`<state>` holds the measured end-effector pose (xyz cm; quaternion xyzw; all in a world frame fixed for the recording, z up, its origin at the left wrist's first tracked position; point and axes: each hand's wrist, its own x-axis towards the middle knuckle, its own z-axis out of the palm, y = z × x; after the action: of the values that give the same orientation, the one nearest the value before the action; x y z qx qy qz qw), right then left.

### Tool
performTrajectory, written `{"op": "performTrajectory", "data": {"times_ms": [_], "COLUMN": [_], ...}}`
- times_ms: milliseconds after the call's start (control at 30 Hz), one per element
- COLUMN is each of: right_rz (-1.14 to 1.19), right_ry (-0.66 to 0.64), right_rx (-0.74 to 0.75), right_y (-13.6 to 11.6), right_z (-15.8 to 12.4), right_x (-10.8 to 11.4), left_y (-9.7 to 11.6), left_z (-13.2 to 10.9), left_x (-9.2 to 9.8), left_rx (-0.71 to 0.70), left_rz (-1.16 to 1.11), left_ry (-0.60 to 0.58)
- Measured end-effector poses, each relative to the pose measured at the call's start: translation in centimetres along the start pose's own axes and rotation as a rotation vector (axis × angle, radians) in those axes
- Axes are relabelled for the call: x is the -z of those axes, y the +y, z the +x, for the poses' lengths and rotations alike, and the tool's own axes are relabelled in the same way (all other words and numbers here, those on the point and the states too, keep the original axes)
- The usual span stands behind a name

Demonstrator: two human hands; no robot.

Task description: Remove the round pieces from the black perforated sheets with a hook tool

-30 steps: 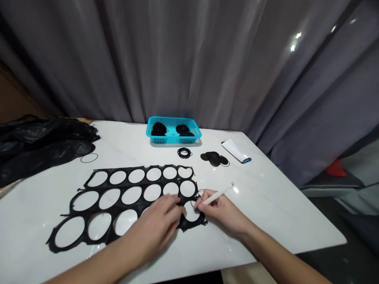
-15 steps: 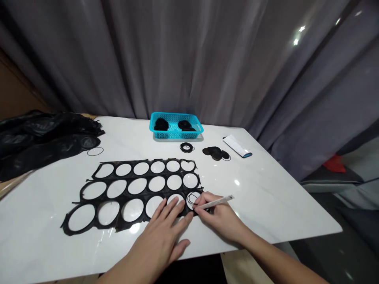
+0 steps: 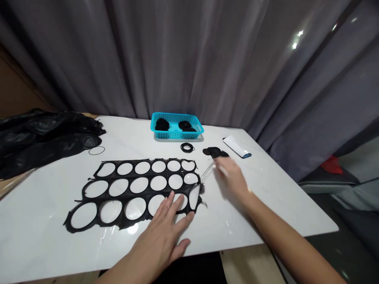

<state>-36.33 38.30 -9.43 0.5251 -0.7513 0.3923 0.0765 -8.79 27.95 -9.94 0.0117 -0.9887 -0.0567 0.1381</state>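
Note:
My left hand (image 3: pixel 166 225) lies flat with fingers spread on the near right part of a black sheet (image 3: pixel 122 191) cut through with rows of round holes. My right hand (image 3: pixel 232 177), smeared by motion, is closed around slim pale tweezers (image 3: pixel 208 169) above the table, right of the sheet. The sheet's near right corner is bent, and its last hole looks narrowed. Just beyond the right hand lies a small pile of black discs (image 3: pixel 213 152), partly covered by the fingers. A bundle of thin black rings (image 3: pixel 187 147) rests left of the discs.
A blue perforated basket (image 3: pixel 177 135) holding black pieces stands at the back of the white table (image 3: pixel 266 205). Black sheeting (image 3: pixel 44 138) is heaped at the left, with a single thin ring (image 3: pixel 96 150) beside it. A white and blue packet (image 3: pixel 237 146) lies back right.
My right hand has moved up and right, away from the sheet's last hole, with the tweezers now pointing down left. The sheet's near right corner has bent. My left hand has stayed put.

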Motion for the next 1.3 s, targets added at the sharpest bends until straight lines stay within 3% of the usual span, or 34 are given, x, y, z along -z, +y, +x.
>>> {"op": "performTrajectory", "data": {"times_ms": [33,100,167,300,433,600,833,1067,1233,1300], "right_rz": [-0.014,-0.002,0.141,0.574,0.701,0.734,0.590,0.519,0.321,0.193], "right_ry": [0.050,0.044,-0.096,-0.420,-0.571,-0.603,-0.591,-0.505,-0.395,-0.385], "right_rx": [-0.116,-0.203,-0.280,-0.383,-0.364,-0.344,-0.278,-0.105,0.351,0.455], "right_y": [1.2,2.6,2.0,-3.0,-7.4,-9.1,-9.6,-9.3,-8.9,-8.6], "right_z": [1.5,3.5,3.9,0.9,-2.2,-3.6,-4.0,-4.7,-7.0,-6.7], "right_x": [0.5,1.0,0.7,-1.0,-2.4,-3.2,-3.6,-4.0,-4.6,-4.7], "left_y": [0.1,0.4,0.6,1.0,1.1,1.1,0.8,0.8,0.8,0.9], "left_z": [-0.1,-0.4,-1.1,-2.8,-3.7,-3.6,-3.7,-3.8,-3.5,-3.5], "left_x": [0.1,0.3,0.4,0.2,0.2,0.3,-0.3,-0.3,-0.4,-0.4], "left_rx": [0.002,0.004,0.016,0.094,0.071,0.067,0.065,0.048,0.041,0.044], "left_rz": [0.006,0.021,0.043,0.143,0.229,0.253,0.236,0.287,0.304,0.311], "left_ry": [-0.002,-0.018,-0.023,0.072,0.111,0.076,0.065,0.049,0.064,0.072]}}
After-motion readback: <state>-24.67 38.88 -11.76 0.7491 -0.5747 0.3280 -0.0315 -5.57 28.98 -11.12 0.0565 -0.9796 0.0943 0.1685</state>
